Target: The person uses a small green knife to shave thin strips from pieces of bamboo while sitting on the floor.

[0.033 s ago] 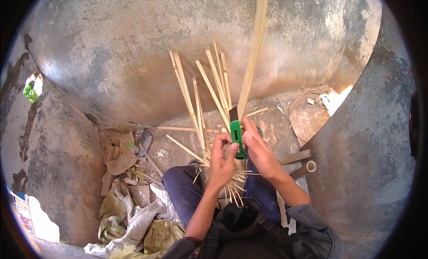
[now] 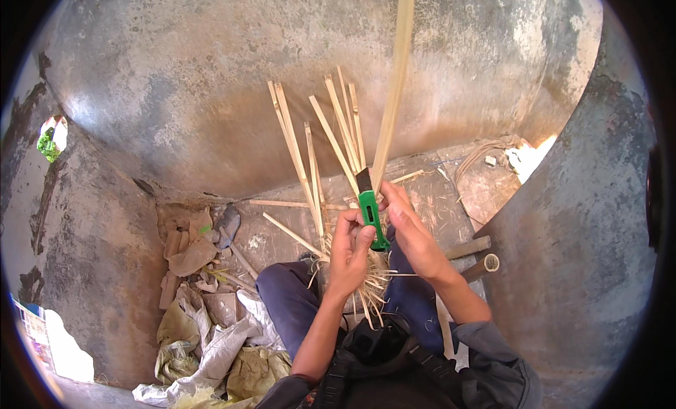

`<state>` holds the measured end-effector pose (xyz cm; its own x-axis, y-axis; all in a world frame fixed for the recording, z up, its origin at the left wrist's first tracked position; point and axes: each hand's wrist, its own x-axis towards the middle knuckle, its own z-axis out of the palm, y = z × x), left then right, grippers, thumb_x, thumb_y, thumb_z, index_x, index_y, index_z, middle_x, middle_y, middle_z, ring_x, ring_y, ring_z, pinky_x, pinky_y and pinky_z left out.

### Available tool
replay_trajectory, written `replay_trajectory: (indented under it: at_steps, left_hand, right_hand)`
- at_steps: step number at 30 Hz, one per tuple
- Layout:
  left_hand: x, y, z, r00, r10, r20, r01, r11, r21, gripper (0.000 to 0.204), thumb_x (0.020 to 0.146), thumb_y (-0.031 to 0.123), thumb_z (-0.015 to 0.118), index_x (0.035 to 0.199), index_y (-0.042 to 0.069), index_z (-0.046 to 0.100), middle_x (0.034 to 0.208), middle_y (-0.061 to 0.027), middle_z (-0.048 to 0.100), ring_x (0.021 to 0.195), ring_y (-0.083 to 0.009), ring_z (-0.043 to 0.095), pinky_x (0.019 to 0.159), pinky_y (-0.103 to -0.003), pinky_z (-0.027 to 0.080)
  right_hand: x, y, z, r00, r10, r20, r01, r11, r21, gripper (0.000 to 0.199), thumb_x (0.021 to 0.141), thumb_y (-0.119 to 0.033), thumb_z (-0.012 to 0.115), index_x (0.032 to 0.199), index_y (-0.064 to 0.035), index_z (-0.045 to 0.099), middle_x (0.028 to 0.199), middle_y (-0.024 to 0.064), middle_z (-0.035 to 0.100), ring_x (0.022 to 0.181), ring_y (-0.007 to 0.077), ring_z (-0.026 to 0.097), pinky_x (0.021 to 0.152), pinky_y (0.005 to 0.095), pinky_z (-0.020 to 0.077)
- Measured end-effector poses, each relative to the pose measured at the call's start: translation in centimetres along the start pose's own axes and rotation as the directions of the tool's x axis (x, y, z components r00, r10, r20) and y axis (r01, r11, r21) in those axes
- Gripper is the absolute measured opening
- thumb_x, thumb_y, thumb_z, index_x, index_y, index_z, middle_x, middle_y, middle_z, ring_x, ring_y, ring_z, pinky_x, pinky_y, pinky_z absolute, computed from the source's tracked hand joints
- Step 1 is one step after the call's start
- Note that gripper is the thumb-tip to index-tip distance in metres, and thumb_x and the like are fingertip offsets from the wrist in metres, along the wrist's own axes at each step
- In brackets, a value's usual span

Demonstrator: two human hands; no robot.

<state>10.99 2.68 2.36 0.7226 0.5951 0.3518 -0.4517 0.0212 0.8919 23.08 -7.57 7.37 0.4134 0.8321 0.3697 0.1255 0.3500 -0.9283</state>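
Observation:
My left hand (image 2: 348, 260) pinches a green utility knife (image 2: 371, 222) between thumb and fingers, its dark blade pointing away from me. My right hand (image 2: 418, 244) is closed around the lower end of a long, flat bamboo strip (image 2: 393, 85), right beside the knife. The strip rises past the top of the view. Part of the right fingers and the strip's lowest end are hidden behind the knife and hand. Thin curled shavings (image 2: 372, 296) lie between my legs, below both hands.
Several split bamboo sticks (image 2: 292, 145) lean against the curved grey wall (image 2: 211, 71). Two bamboo poles (image 2: 482, 267) lie to the right. Crumpled sacks (image 2: 211, 345) and broken pieces (image 2: 191, 258) lie at the left. A wire coil (image 2: 473, 159) rests at the far right.
The bamboo strip has swung slightly to the left at its upper part. The knife's blade end has tilted a little left too. Both hands have hardly moved.

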Motion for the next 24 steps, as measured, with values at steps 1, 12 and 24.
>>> replay_trajectory:
  at_steps: [1,12,24]
  left_hand:
    - [0.1,0.7,-0.3,1.000,-0.014,0.026,0.015,1.000,-0.024,0.024,0.116,0.021,0.064,0.131,0.005,0.052,0.113,-0.0004,0.058,0.101,-0.0094,0.055,0.087,-0.029,0.049]
    - [0.8,2.0,1.1,0.984,0.088,0.156,-0.071,0.991,-0.112,0.040,0.118,0.036,0.058,0.142,0.005,0.048,0.155,-0.0149,0.056,0.143,-0.0258,0.053,0.120,-0.040,0.043]
    - [1.7,3.7,-6.6,0.997,0.037,-0.071,-0.054,0.966,-0.251,0.047,0.120,0.040,0.052,0.151,0.008,0.040,0.086,-0.0049,0.058,0.077,-0.0159,0.057,0.080,-0.037,0.053]
  right_hand:
    - [0.7,-0.9,-0.7,0.998,-0.046,0.047,0.050,0.995,-0.083,0.067,0.120,-0.041,0.040,0.170,0.0031,0.037,0.169,0.0153,0.039,0.158,0.0253,0.035,0.131,0.0413,0.0241]
    - [3.8,-3.2,-2.5,0.996,-0.053,0.075,0.054,0.999,-0.004,0.046,0.121,-0.024,0.047,0.159,0.0002,0.055,0.104,0.0047,0.070,0.093,0.0125,0.065,0.086,0.0299,0.0535]
    - [1.6,-3.7,-4.2,0.998,0.025,0.058,-0.011,0.972,-0.233,0.050,0.118,-0.026,0.053,0.162,-0.0015,0.055,0.076,-0.0015,0.059,0.069,0.0091,0.061,0.067,0.0294,0.0507]
